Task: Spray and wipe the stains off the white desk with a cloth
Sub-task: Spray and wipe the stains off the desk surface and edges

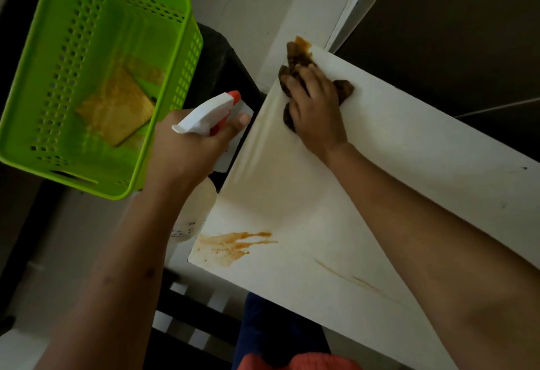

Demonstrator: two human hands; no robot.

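Note:
The white desk [380,179] runs across the right of the view. My right hand [314,106] presses a brown stained cloth [344,90] flat at the desk's far corner, where an orange smear [302,43] shows at the edge. My left hand [187,153] grips a white spray bottle [210,115] with a red trigger, held beside the desk's left edge. An orange-brown splatter [233,245] lies near the desk's near left corner. A thin brown streak [350,277] runs further right.
A green perforated basket [122,13] stands to the left, holding a yellow-orange sponge or cloth [117,106]. A dark object [222,65] sits between basket and desk. Below the desk's near edge are blue and orange fabric [271,337].

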